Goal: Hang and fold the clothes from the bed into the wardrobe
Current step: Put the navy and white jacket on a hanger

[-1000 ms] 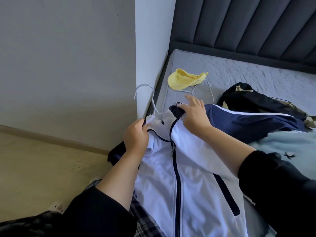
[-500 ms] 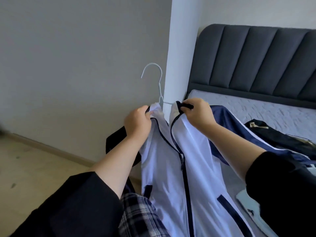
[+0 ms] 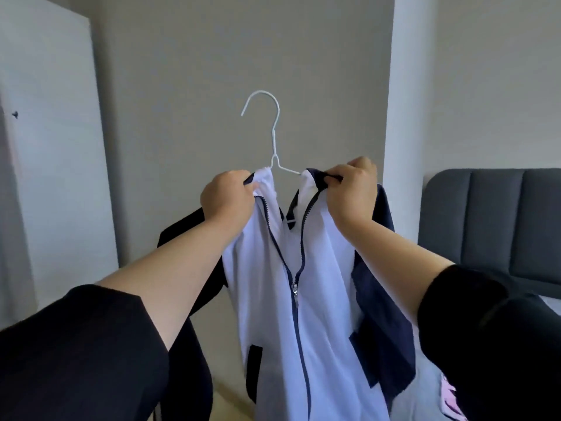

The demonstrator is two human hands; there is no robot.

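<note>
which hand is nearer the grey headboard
The right hand, gripping the jacket by its collar on the headboard side; the left hand grips the other collar half, toward the white panel.

Soft daylight, slight blur, wide-angle edge distortion

The thin white wire hanger shows only its hook, neck and a short run of wire. Its shoulders are buried inside the white and navy zip-up jacket. The jacket's hem runs off the bottom edge. The left hand and right hand have their fingertips tucked out of sight in the collar folds. The dark grey padded headboard is cut by the right edge. A pale, pink-printed thing beside the black sleeve cannot be identified. A tiny dark mark on the white panel is too small to tell.
</note>
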